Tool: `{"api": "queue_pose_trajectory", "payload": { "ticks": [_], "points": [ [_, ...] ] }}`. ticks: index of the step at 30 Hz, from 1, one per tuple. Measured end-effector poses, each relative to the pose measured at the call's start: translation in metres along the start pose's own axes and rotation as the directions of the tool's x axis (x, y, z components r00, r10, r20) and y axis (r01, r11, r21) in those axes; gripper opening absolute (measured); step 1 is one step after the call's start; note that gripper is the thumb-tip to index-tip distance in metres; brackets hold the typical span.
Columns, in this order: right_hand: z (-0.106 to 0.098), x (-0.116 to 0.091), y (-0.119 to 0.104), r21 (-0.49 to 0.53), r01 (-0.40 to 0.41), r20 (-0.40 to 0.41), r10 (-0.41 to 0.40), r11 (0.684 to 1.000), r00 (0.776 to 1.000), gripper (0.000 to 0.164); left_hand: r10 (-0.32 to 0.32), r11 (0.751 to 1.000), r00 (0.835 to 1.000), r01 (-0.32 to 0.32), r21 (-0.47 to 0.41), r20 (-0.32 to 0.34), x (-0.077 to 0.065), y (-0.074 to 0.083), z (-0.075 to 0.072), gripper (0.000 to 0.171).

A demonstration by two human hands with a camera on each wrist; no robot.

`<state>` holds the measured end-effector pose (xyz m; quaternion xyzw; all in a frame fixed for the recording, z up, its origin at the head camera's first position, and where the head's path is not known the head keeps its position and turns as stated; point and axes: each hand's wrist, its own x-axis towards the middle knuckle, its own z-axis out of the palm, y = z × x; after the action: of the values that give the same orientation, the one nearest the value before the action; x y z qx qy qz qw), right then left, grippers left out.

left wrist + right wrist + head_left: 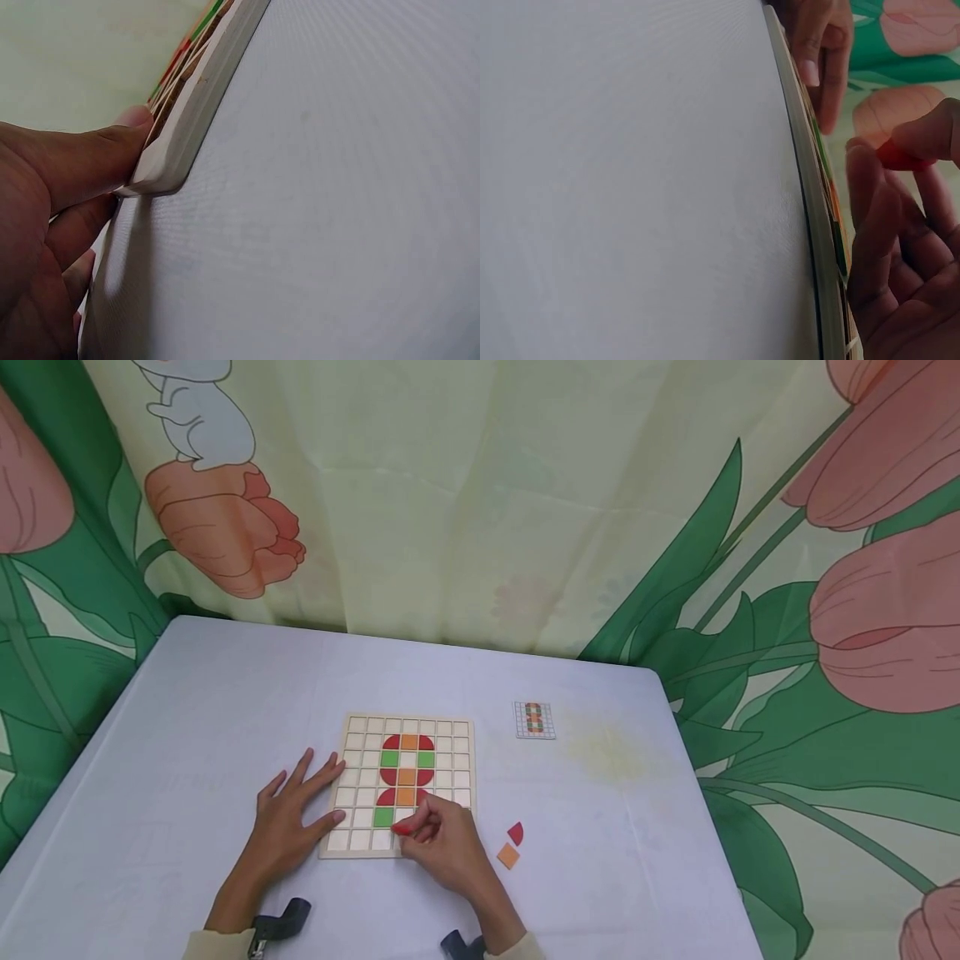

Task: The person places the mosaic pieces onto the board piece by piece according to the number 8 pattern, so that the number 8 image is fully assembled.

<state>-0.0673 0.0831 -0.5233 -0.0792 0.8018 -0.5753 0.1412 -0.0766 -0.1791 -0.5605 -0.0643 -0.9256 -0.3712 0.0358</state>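
A wooden grid board (348,852) lies on the table, with red curved, orange and green square tiles set in its middle columns. My right hand (448,845) pinches a small red tile (402,829) between thumb and fingertip, over the lower rows of the board; the fingers partly hide its outline. The same red tile (904,157) shows between the fingertips in the right wrist view. My left hand (288,818) lies at the board's left edge, fingers spread and fairly straight. In the left wrist view the thumb (105,154) rests on the board's rim near a corner.
Right of the board lie a loose red quarter-circle tile (515,833) and an orange square tile (508,857). A small card (534,721) with a printed grid pattern sits farther back. A white cloth covers the table (622,860); a flower-print curtain (450,527) hangs behind it.
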Motion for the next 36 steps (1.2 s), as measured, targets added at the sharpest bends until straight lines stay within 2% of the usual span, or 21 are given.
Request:
{"api": "queue_pose_trajectory", "payload": {
  "ticks": [10, 16, 19, 22, 28, 36],
  "points": [
    [0.0008, -0.0014, -0.0004, -0.008, -0.054, -0.018, 0.054, 0.999, 0.998, 0.019, -0.005, 1.000, 1.000, 0.005, 0.008, 0.007, -0.0002, -0.0004, -0.0002, 0.074],
    [0.0003, -0.0021, 0.0015, 0.001, -0.019, -0.033, 0.019, 1.000, 0.999, 0.024, -0.008, 1.000, 1.000, 0.008, 0.004, 0.008, -0.0003, 0.0007, -0.0012, 0.074],
    [0.0004, -0.0019, 0.0016, -0.003, 0.003, -0.040, -0.003, 1.000, 0.999, 0.020, -0.009, 1.000, 1.000, 0.009, -0.001, 0.010, -0.0002, 0.0004, -0.0013, 0.074],
    [0.0006, -0.0019, 0.0008, -0.012, -0.006, -0.042, 0.005, 1.000, 0.999, 0.016, -0.007, 1.000, 1.000, 0.007, -0.001, 0.012, -0.0001, 0.0002, -0.0012, 0.074],
    [0.0003, -0.0034, -0.0003, -0.018, -0.030, -0.025, 0.030, 0.999, 0.999, 0.020, -0.012, 1.000, 1.000, 0.012, -0.001, 0.015, 0.0003, -0.0005, -0.0008, 0.074],
    [-0.0009, -0.0030, 0.0010, -0.071, 0.034, -0.062, -0.039, 0.997, 0.997, 0.015, -0.013, 1.000, 1.000, 0.013, 0.000, 0.015, 0.0007, -0.0004, -0.0008, 0.074]
  ]
}}
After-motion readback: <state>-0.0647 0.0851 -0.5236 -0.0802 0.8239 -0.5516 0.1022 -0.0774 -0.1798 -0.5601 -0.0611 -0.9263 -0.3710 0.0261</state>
